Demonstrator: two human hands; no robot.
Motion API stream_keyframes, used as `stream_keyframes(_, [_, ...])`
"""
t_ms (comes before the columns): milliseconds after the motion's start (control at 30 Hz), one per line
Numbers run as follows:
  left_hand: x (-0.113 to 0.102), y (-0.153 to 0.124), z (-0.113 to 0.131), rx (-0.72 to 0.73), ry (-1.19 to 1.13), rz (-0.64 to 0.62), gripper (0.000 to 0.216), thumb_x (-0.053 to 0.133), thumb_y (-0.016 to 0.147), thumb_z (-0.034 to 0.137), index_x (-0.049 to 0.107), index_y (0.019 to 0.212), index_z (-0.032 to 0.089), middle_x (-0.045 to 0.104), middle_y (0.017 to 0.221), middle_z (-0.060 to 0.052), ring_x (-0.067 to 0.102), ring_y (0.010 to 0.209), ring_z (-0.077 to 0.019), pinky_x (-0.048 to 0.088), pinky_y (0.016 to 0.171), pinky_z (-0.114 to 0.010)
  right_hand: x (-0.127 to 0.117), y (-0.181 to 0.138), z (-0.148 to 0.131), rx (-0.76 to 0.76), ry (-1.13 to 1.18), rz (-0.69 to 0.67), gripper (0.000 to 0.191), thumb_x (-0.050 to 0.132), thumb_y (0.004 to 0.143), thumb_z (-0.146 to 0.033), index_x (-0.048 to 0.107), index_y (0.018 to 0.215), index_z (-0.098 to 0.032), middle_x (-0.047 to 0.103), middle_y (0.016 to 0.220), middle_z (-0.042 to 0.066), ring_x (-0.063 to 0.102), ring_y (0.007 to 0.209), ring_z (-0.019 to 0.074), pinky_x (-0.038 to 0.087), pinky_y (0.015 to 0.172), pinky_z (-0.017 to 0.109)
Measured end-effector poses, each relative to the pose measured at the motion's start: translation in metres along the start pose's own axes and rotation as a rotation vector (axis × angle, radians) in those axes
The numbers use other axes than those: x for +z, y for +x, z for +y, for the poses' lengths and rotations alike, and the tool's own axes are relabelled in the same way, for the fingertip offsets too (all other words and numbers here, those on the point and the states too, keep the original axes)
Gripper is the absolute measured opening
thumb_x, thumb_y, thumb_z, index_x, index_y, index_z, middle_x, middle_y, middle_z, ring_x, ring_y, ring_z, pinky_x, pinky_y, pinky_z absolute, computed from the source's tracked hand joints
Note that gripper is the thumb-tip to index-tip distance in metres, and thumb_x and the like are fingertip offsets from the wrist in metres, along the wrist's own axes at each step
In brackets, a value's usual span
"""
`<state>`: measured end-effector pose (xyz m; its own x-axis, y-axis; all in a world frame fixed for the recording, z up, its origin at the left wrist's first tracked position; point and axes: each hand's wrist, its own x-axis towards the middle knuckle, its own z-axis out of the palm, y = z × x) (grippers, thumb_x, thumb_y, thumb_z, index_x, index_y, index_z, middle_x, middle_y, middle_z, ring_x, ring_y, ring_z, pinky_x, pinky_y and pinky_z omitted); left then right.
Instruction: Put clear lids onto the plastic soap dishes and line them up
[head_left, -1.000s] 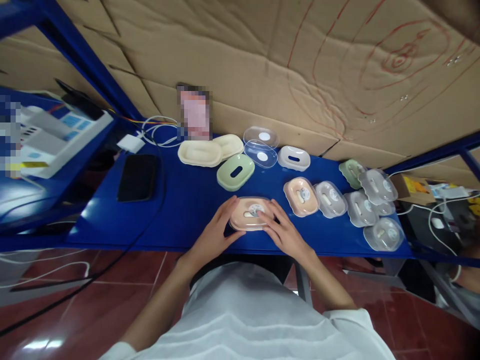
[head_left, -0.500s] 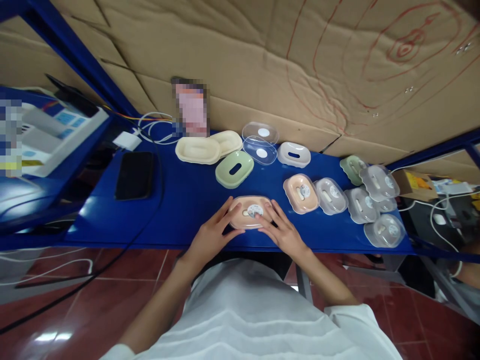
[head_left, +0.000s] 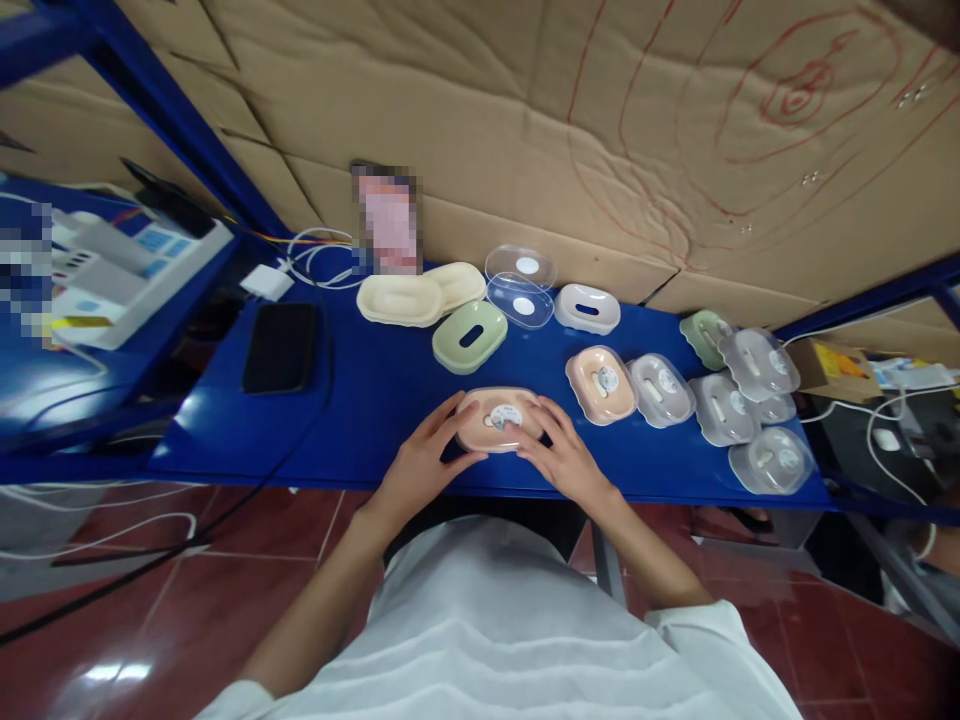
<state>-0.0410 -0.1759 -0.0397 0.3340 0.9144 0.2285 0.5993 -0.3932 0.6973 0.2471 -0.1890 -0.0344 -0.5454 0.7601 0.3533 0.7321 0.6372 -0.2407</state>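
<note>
Between my two hands is a peach soap box (head_left: 491, 428) with a clear lid and a round white label, close to the front edge of the blue table. My left hand (head_left: 429, 457) grips its left end, thumb along the near side. At the right end, my right hand (head_left: 566, 452) holds it with the fingers over the lid and rim. Farther back lie a green soap dish (head_left: 450, 345) with a slot, cream trays (head_left: 397, 300), two clear lids (head_left: 521, 312) and a pale slotted dish (head_left: 589, 310).
To the right stand a second peach soap box (head_left: 598, 398) and several lidded grey boxes (head_left: 724, 415). A black phone-like device (head_left: 279, 348) and a white charger (head_left: 267, 283) with cables lie at left. Cardboard (head_left: 480, 130) walls the back.
The view has shifted slightly. Both hands keep hold of the peach soap box, which stays in nearly the same place.
</note>
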Motion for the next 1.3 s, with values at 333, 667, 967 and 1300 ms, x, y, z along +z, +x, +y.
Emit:
stream_keyframes(333, [-0.001, 0.000, 0.000, 0.062, -0.043, -0.064, 0.064, 0.071, 0.101, 0.050, 0.049, 0.159, 0.035, 0.053, 0.163, -0.010, 0.056, 0.150, -0.0301, 0.051, 0.123, -0.050, -0.011, 0.009, -0.005, 0.002, 0.114, -0.061, 0.069, 0.078, 0.098, -0.036, 0.051, 0.162, -0.029, 0.024, 0.180, 0.014, 0.033, 0.164, 0.0345, 0.048, 0.126, 0.054])
stream_keyframes(667, [-0.006, -0.001, 0.012, 0.032, -0.043, -0.060, 0.063, 0.060, 0.109, 0.039, 0.034, 0.167, 0.038, 0.041, 0.172, -0.010, 0.048, 0.156, -0.0290, 0.051, 0.123, -0.050, -0.162, 0.018, 0.157, 0.313, -0.220, 0.125, 0.066, 0.071, 0.099, -0.059, 0.062, 0.151, -0.019, 0.046, 0.164, 0.021, 0.043, 0.158, 0.0374, 0.044, 0.126, 0.056])
stream_keyframes(967, [0.000, 0.000, 0.013, 0.136, 0.100, -0.020, 0.045, 0.056, 0.110, 0.037, 0.056, 0.155, 0.033, 0.055, 0.161, -0.010, 0.056, 0.148, -0.0295, 0.053, 0.121, -0.051, -0.158, 0.037, 0.242, 0.729, -0.261, -0.234, 0.061, 0.083, 0.081, -0.027, 0.061, 0.136, -0.015, 0.063, 0.139, 0.022, 0.061, 0.134, 0.0353, 0.052, 0.104, 0.043])
stream_keyframes(1300, [-0.026, 0.091, 0.003, 0.137, 0.492, 0.081, 0.044, 0.061, 0.106, 0.041, 0.063, 0.143, 0.018, 0.060, 0.153, -0.020, 0.056, 0.143, -0.0421, 0.051, 0.114, -0.059, -0.101, 0.118, 0.176, 0.489, -0.291, -0.295, 0.047, 0.061, 0.104, -0.038, 0.065, 0.147, -0.021, 0.064, 0.153, 0.015, 0.057, 0.143, 0.0327, 0.041, 0.120, 0.047])
